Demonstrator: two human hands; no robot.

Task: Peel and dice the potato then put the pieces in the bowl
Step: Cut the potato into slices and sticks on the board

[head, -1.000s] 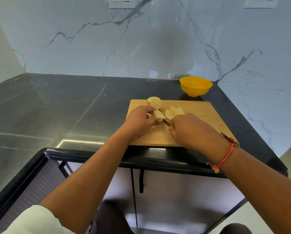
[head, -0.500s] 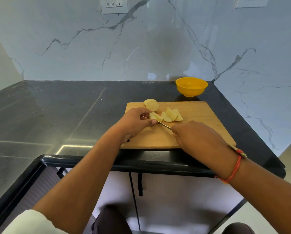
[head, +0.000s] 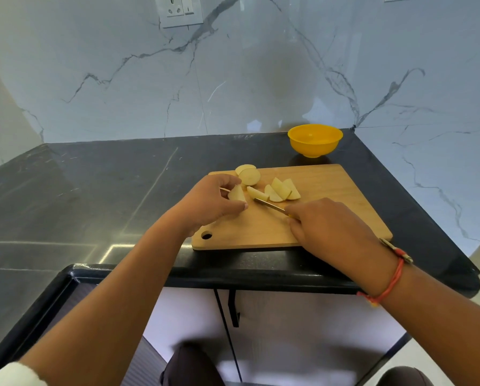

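Single view only, taken from head height through a wide-angle lens. Aimed forward and steeply down over the front edge of a dark counter, toward a marble wall. Close to the work, with both forearms entering from the bottom corners. Centred on a cutting board, with the left hand pinching a potato piece and the right hand gripping a knife. Farther back, a yellow bowl near the corner of the walls. At the very top, a wall socket, cut off by the frame. At the very bottom, dark trouser legs below the counter edge.
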